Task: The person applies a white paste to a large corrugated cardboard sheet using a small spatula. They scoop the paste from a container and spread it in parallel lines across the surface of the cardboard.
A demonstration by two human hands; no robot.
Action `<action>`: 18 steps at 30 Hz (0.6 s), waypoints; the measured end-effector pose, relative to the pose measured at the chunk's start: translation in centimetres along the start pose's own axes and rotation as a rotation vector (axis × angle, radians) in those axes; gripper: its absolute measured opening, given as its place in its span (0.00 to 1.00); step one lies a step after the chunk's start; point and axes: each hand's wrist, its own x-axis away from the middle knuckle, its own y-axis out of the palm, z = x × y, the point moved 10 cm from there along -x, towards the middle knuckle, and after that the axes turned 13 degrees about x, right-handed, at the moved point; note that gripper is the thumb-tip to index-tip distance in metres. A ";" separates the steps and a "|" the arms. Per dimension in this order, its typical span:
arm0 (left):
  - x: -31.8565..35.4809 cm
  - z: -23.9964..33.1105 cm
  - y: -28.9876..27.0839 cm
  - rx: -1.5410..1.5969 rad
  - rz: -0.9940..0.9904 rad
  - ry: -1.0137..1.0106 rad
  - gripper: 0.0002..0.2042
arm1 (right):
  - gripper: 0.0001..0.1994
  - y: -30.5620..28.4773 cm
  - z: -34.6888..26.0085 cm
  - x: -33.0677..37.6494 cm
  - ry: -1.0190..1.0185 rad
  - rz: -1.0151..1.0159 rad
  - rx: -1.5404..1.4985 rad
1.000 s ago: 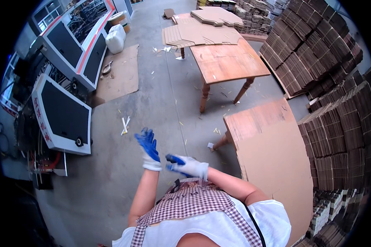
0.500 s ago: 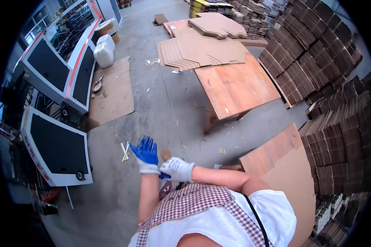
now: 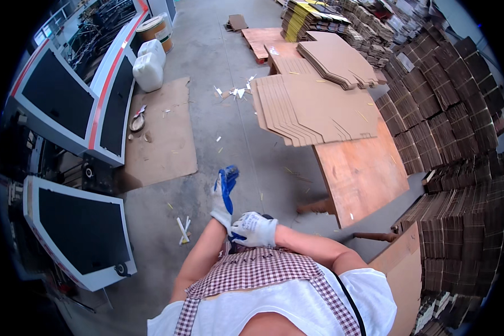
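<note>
Both my hands wear white knit gloves with blue-coated palms. My left hand (image 3: 226, 187) is raised in front of me, turned edge-on. Its thumb hangs apart from the fingers, and it holds nothing. At my left wrist, my right hand (image 3: 255, 228) is closed against the white glove cuff (image 3: 222, 216), its fingers curled at the cuff's edge. Part of the right fingertips is hidden behind the hand. Just below both hands is my checked apron (image 3: 255, 266).
To the right ahead, a wooden table (image 3: 364, 173) carries stacked flat cardboard sheets (image 3: 319, 106). Tied cardboard bundles (image 3: 453, 218) line the right side. Machine panels (image 3: 75, 229) stand on the left, near white jugs (image 3: 149, 71) and a floor cardboard sheet (image 3: 168, 140). Paper scraps (image 3: 183, 229) litter the floor.
My left hand has turned from spread fingers to edge-on and shifted right. My right hand stays at its cuff. The table and machines have moved lower in view.
</note>
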 end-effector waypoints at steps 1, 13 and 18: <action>-2.1 -0.6 -0.3 0.068 0.013 -0.063 0.24 | 0.12 -1.0 1.8 -1.1 -0.005 0.030 -0.007; -9.0 -4.8 -43.5 -0.202 0.944 -0.600 0.22 | 0.21 -11.0 27.5 -16.6 0.297 -0.028 -0.064; -0.6 -3.8 -50.4 -0.088 1.199 -0.758 0.23 | 0.20 -12.2 36.0 -21.3 0.447 -0.092 -0.110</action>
